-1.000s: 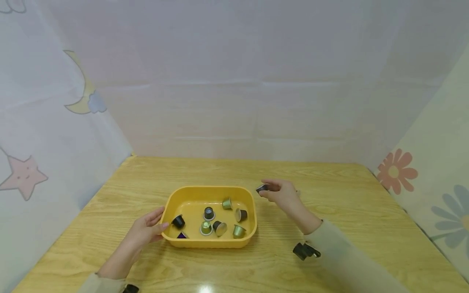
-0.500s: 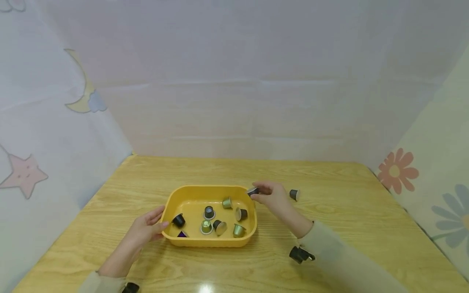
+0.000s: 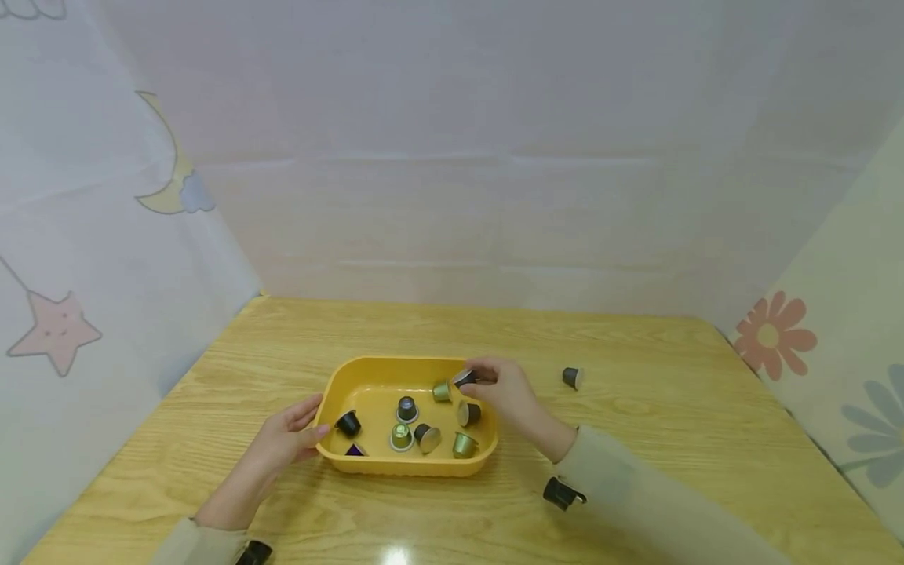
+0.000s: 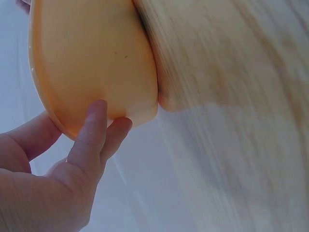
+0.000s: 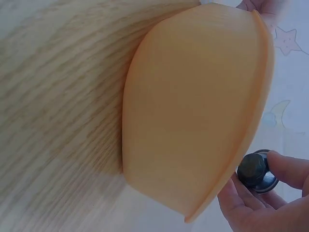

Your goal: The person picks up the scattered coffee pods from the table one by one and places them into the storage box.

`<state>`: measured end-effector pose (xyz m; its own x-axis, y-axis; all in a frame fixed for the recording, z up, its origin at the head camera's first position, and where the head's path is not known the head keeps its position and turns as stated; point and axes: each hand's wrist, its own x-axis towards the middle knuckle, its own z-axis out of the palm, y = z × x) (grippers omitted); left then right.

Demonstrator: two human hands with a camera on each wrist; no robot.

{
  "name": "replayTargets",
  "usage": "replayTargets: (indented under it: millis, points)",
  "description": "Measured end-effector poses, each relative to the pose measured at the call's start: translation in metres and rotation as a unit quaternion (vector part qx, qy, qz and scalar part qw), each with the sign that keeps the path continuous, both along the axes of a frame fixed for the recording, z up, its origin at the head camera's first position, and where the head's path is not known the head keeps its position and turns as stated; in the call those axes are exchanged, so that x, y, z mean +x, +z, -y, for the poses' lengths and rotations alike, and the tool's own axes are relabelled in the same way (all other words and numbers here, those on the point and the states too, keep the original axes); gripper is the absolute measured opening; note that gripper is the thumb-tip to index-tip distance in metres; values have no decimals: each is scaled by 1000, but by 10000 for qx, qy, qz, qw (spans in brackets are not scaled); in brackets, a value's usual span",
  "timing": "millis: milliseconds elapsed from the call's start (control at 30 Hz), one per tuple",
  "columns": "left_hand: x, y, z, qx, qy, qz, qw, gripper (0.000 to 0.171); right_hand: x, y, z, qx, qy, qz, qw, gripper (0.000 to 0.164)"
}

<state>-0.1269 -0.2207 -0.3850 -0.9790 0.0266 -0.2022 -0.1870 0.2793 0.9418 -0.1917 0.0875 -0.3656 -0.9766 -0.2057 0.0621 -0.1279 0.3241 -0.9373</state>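
Observation:
A yellow plastic bin [image 3: 406, 467] stands on the table with several coffee capsules inside, among them a black capsule [image 3: 348, 424], a light green capsule [image 3: 401, 436] and a purple capsule [image 3: 355, 450]. My left hand [image 3: 282, 441] grips the bin's left end; in the left wrist view its thumb hooks over the rim while the fingers press the outer wall [image 4: 96, 63]. Over the back right corner of the bin, my right hand [image 3: 507, 395] pinches a dark coffee capsule [image 5: 253, 170] between thumb and fingers, just inside the rim in the head view.
One dark capsule [image 3: 573, 377] lies on its side on the wooden table [image 3: 636, 439], to the right of the bin. A printed cloth [image 3: 452, 196] hangs behind the table and along both sides.
My right hand has carried the dark capsule leftward, from beside the bin to over its right end. The capsule on the table has come into full view. The left hand keeps its grip.

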Motion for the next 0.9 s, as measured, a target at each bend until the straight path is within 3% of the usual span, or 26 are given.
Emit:
replayTargets:
  millis: [500,900]
  points:
    - [0,1,1,-101,-18,80,9999,60,3,-7,16,365,109,-62,9993,39]
    - [-1,1,1,-113,-40,81,9999,60,3,-8,4,-84,114,-74,9999,35]
